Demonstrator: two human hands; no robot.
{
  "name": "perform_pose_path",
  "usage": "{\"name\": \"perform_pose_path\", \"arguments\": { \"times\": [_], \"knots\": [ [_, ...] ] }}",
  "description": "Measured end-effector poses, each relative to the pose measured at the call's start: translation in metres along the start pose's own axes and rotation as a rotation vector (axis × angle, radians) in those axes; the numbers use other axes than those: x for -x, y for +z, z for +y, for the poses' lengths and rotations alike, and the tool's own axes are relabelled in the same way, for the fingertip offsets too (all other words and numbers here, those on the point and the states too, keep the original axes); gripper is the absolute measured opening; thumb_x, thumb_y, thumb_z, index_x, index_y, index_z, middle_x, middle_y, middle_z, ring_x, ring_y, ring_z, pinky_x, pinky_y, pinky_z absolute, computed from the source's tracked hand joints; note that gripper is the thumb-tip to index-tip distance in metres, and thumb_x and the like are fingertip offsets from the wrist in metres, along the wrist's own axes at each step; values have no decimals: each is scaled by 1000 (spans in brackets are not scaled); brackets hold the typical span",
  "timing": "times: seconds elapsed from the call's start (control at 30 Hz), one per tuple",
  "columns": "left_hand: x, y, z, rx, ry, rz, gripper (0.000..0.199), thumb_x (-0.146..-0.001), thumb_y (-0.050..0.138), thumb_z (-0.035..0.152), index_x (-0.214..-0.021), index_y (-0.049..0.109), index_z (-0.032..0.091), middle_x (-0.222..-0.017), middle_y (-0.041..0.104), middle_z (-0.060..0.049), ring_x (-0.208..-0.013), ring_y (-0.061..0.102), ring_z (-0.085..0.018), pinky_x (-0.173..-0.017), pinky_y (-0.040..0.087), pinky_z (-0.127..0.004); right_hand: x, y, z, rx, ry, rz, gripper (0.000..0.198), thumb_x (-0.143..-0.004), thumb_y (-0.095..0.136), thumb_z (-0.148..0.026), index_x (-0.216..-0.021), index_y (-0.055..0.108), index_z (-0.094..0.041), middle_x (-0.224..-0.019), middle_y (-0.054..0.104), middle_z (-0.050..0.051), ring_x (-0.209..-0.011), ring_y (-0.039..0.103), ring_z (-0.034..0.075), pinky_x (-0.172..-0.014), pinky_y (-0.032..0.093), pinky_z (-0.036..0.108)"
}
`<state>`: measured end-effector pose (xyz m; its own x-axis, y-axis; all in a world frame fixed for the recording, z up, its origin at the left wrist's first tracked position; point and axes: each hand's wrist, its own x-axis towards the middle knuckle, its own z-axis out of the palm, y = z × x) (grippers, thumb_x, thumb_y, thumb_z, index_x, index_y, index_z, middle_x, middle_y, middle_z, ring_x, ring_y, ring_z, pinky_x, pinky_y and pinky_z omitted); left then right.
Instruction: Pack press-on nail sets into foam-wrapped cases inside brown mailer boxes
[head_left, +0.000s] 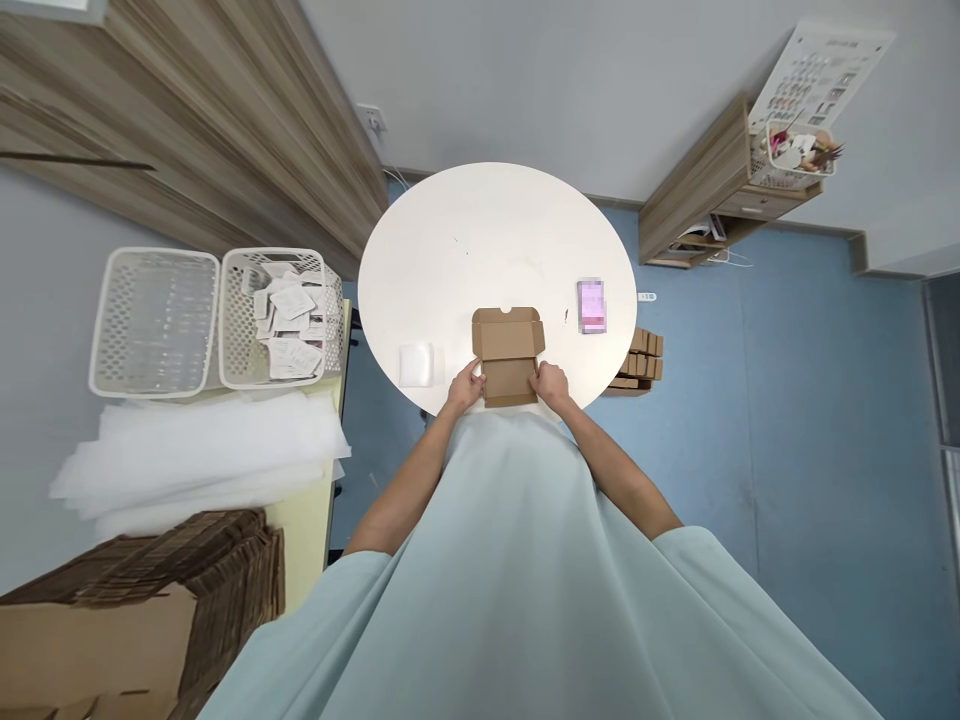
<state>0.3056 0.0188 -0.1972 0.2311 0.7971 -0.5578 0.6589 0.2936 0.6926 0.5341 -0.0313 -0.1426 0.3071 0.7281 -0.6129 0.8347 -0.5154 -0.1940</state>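
A small brown cardboard box [510, 378] lies at the near edge of the round white table [495, 220], its lid flap raised open on the far side. The inside of the box shows bare cardboard. My left hand [466, 386] grips its left side wall, with the fingers closed on the edge. On the opposite side wall, my right hand [551, 384] is closed in the same way. Left of the box rests a white, translucent wrapped packet [416, 365]. A stack with a pink, blurred top [592, 306] sits toward the table's right edge.
On a side table to the left stand a basket of clear packets [154, 320], a basket of white papers [289, 320], white foam sheets [210, 450] and stacked flat cardboard [232, 570]. Small brown boxes [641, 360] are low at the right. A wooden cabinet [697, 170] stands against the wall.
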Motion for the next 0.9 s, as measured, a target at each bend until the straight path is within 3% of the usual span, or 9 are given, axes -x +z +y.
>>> {"name": "perform_pose_path", "arguments": {
  "times": [0.17, 0.27, 0.37, 0.43, 0.53, 0.63, 0.77, 0.9],
  "knots": [
    [11, -11, 0, 31, -38, 43, 54, -102, 59, 33, -152, 61, 16, -91, 77, -4, -82, 73, -23, -94, 56, -35, 2, -1, 7, -35, 18, 15, 23, -106, 57, -34, -111, 72, -17, -107, 79, 18, -103, 74, 34, -82, 53, 38],
    [15, -35, -12, -31, -52, 248, 44, -102, 59, 36, -142, 66, 18, -106, 76, -8, -92, 73, -24, -98, 55, -37, 7, -1, 16, -89, 33, 45, 28, -107, 58, -44, -107, 72, -20, -105, 79, 16, -101, 74, 32, -80, 52, 36],
    [12, -68, -29, -154, -125, 515, 43, -99, 63, 32, -139, 61, 17, -132, 68, -16, -114, 69, -28, -107, 51, -41, 12, -1, 26, -145, 44, 82, 28, -106, 59, -47, -104, 72, -21, -105, 80, 12, -101, 74, 29, -79, 51, 33],
    [9, -88, -38, -210, -229, 585, 51, -92, 74, 34, -136, 58, 13, -139, 63, -22, -130, 61, -35, -114, 46, -45, 16, -1, 32, -183, 55, 95, 27, -105, 60, -46, -102, 71, -22, -103, 80, 9, -99, 74, 27, -77, 49, 32],
    [3, -107, -45, -210, -378, 524, 65, -83, 87, 40, -132, 54, 12, -138, 64, -28, -138, 54, -44, -114, 45, -55, 21, -1, 37, -234, 63, 97, 24, -104, 61, -44, -99, 71, -22, -103, 81, 8, -96, 74, 26, -75, 48, 31],
    [2, -111, -42, -206, -433, 466, 62, -83, 89, 45, -125, 53, 15, -132, 68, -27, -137, 54, -48, -110, 47, -58, 25, -3, 38, -262, 61, 107, 23, -104, 62, -42, -98, 72, -22, -103, 81, 7, -95, 74, 25, -75, 48, 30],
    [5, -106, -31, -263, -398, 500, 55, -82, 90, 42, -115, 53, 18, -133, 66, -24, -128, 63, -42, -108, 50, -54, 27, -9, 35, -292, 52, 127, 21, -104, 62, -40, -97, 73, -23, -102, 81, 7, -95, 74, 24, -75, 48, 30],
    [11, -104, -23, -219, -359, 492, 45, -86, 85, 26, -116, 53, 18, -130, 66, -18, -122, 68, -35, -105, 53, -47, 27, -21, 30, -353, 28, 143, 21, -104, 63, -40, -93, 71, -23, -103, 81, 6, -93, 74, 23, -75, 48, 29]
  ]
}}
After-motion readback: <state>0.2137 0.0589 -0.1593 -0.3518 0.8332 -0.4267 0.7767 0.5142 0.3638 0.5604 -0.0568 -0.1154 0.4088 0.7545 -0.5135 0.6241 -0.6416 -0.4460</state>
